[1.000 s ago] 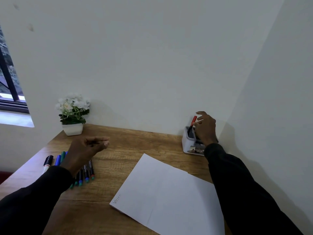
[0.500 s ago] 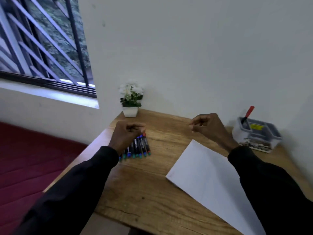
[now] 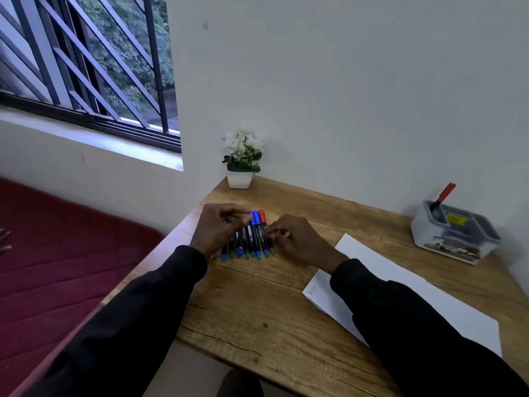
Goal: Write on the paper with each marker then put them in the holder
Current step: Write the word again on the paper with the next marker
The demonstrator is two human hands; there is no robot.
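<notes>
Several markers [image 3: 252, 239] lie side by side in a row on the wooden desk [image 3: 257, 305], caps pointing away from me. My left hand [image 3: 219, 229] lies over the row's left part with curled fingers, its fingertips pinching at a blue-capped marker [image 3: 253, 217]. My right hand [image 3: 299, 240] reaches in from the right, and its curled fingertips pinch the barrel of the outermost, red-capped marker [image 3: 262, 216]. A white sheet of paper [image 3: 400, 285] lies at the right with small writing at its near corner. The grey holder [image 3: 455, 232] stands at the far right with one red-capped marker [image 3: 443, 194] in it.
A small white pot of white flowers [image 3: 242, 161] stands at the desk's back left corner against the wall. A barred window [image 3: 86, 61] is at the left, with a red surface [image 3: 57, 267] below the desk's left edge.
My right hand left the holder, where the red marker stays, and crossed over the paper to the marker row. My left hand came down onto the row. My head turned left.
</notes>
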